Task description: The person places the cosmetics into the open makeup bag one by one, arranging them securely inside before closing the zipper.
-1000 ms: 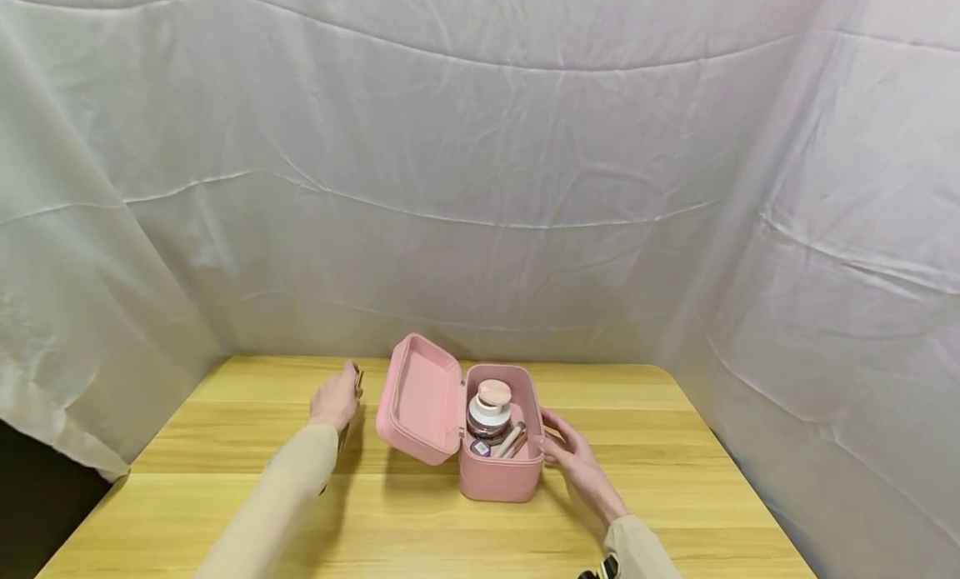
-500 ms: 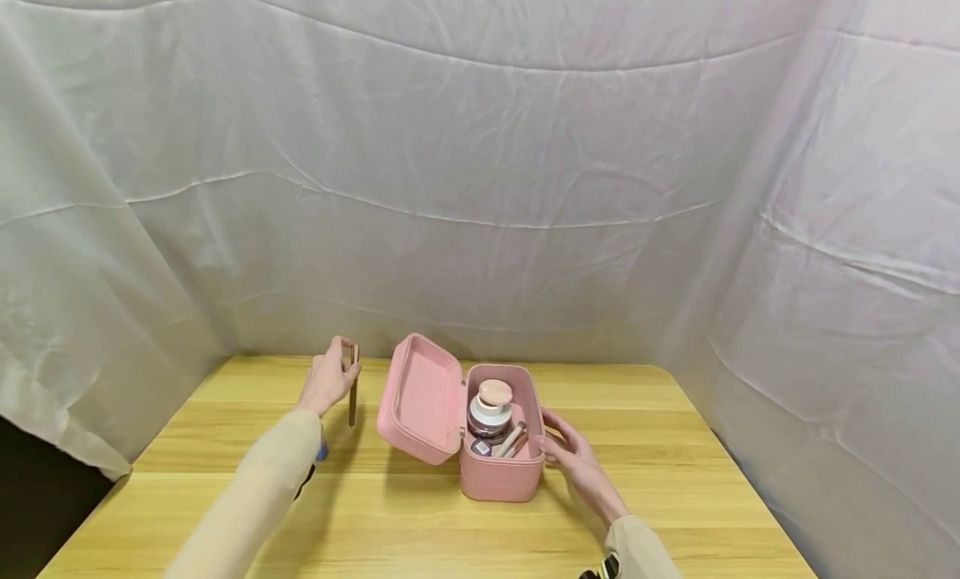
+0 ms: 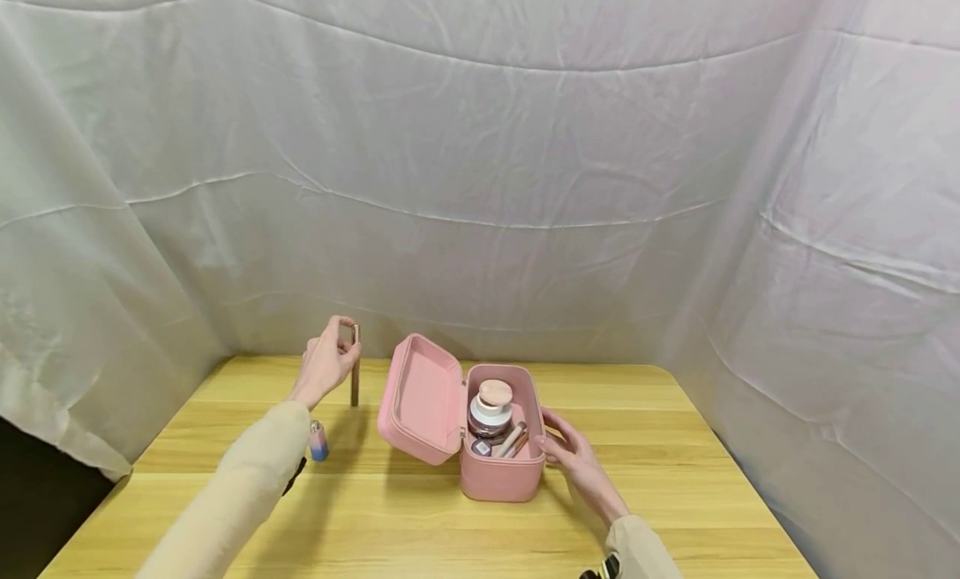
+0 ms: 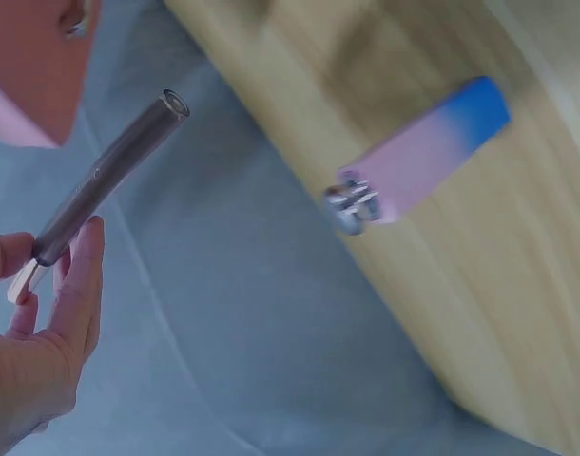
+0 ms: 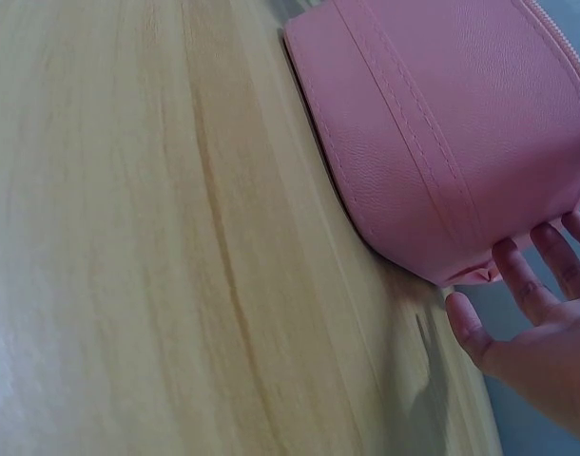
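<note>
My left hand (image 3: 327, 364) pinches a slim brown cosmetic tube (image 3: 355, 379) near its top and holds it upright, left of the open pink makeup case (image 3: 501, 481). In the left wrist view, thumb and fingertips grip the pale end of the tube (image 4: 109, 176). My right hand (image 3: 579, 462) is at the case's right wall, its thumb at the rim and its fingers along the outside; the right wrist view shows fingertips against the pink side (image 5: 414, 142). Inside the case are a white-lidded jar (image 3: 489, 416) with a round pale-pink piece (image 3: 495, 392) on top, and several slim tubes (image 3: 512, 440).
A small pink-to-blue block-shaped item (image 3: 318, 443) with a metallic top stands on the wooden table (image 3: 420, 529), near my left forearm. The case's lid (image 3: 427, 396) leans out to the left. Pale cloth (image 3: 480, 146) hangs behind the table and at both sides.
My left hand has lifted the tube from low over the table and turned it upright, moving up and slightly left. The pink-to-blue item has come into view. The right hand has stayed put.
</note>
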Action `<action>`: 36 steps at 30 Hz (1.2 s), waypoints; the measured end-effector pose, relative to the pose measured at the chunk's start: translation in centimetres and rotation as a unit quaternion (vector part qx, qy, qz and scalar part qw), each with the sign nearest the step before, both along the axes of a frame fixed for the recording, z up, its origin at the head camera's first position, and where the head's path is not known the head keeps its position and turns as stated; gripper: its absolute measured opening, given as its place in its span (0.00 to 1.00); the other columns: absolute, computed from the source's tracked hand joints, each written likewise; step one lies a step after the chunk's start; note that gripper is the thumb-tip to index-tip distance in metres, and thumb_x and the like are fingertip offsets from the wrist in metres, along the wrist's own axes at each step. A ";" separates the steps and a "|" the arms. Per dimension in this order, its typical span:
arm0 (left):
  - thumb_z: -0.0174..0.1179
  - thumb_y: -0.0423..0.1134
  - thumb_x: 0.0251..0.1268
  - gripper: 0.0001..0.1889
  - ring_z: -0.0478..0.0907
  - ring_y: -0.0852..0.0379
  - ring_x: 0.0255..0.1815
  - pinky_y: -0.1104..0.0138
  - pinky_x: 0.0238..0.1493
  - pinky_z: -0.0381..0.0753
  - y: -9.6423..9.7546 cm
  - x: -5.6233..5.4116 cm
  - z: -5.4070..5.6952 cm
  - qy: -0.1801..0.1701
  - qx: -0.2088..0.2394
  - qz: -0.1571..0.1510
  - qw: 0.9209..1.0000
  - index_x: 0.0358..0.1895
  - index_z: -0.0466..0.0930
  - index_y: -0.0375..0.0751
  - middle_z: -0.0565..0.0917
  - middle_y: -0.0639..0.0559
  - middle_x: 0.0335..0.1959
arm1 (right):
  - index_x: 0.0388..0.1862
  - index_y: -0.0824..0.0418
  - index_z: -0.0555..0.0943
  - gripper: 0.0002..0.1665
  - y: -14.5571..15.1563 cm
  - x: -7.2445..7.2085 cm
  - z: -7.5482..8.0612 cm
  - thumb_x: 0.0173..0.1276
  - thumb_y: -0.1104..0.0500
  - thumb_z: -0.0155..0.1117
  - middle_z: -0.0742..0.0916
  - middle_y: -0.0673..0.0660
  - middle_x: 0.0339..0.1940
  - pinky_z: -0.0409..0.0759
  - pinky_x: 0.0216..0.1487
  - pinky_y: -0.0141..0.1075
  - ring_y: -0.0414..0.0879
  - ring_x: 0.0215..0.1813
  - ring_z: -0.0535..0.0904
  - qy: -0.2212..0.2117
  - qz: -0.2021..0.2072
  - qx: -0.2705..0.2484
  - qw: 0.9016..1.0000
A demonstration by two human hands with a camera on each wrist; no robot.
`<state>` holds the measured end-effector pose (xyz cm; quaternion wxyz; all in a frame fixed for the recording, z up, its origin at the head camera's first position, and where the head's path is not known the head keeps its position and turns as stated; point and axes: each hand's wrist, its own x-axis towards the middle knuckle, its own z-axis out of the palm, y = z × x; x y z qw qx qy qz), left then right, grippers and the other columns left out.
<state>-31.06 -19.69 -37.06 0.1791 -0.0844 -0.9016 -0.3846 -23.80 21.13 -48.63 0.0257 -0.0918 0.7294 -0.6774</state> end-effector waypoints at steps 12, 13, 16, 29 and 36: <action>0.55 0.35 0.73 0.20 0.85 0.41 0.43 0.51 0.45 0.84 1.7 0.5 3.8 0.063 0.052 0.002 0.997 0.64 0.67 0.39 0.85 0.34 0.43 | 0.79 0.67 0.57 0.38 0.1 0.1 0.0 0.75 0.61 0.58 0.62 0.68 0.81 0.82 0.57 0.33 0.60 0.77 0.64 -0.006 0.006 -0.007 1.000; 0.55 0.35 0.73 0.19 0.85 0.42 0.43 0.51 0.45 0.84 2.0 0.6 4.1 0.065 0.055 0.000 0.996 0.64 0.67 0.39 0.85 0.35 0.43 | 0.79 0.67 0.57 0.38 0.2 0.1 0.0 0.75 0.61 0.58 0.62 0.68 0.81 0.82 0.57 0.33 0.60 0.76 0.64 -0.007 0.006 -0.007 1.000; 0.55 0.34 0.73 0.19 0.85 0.42 0.43 0.51 0.46 0.84 2.9 0.9 4.9 0.065 0.064 -0.013 0.996 0.64 0.67 0.40 0.85 0.35 0.43 | 0.79 0.67 0.57 0.38 0.3 0.1 -0.1 0.75 0.62 0.58 0.62 0.68 0.81 0.82 0.57 0.33 0.60 0.76 0.65 -0.006 0.003 -0.009 1.000; 0.57 0.33 0.72 0.19 0.87 0.42 0.44 0.52 0.50 0.87 8.0 2.2 6.5 0.057 0.113 -0.088 0.988 0.63 0.68 0.42 0.84 0.37 0.43 | 0.79 0.69 0.57 0.37 0.5 0.1 0.0 0.75 0.64 0.56 0.62 0.70 0.80 0.83 0.57 0.36 0.57 0.74 0.69 0.001 -0.005 -0.009 1.000; 0.59 0.31 0.70 0.18 0.87 0.43 0.42 0.53 0.50 0.88 10.3 2.8 6.0 0.059 0.112 -0.132 0.983 0.60 0.71 0.39 0.84 0.38 0.38 | 0.79 0.69 0.58 0.37 0.5 0.2 0.1 0.75 0.63 0.57 0.62 0.70 0.80 0.82 0.57 0.35 0.48 0.72 0.73 0.003 -0.002 -0.010 1.000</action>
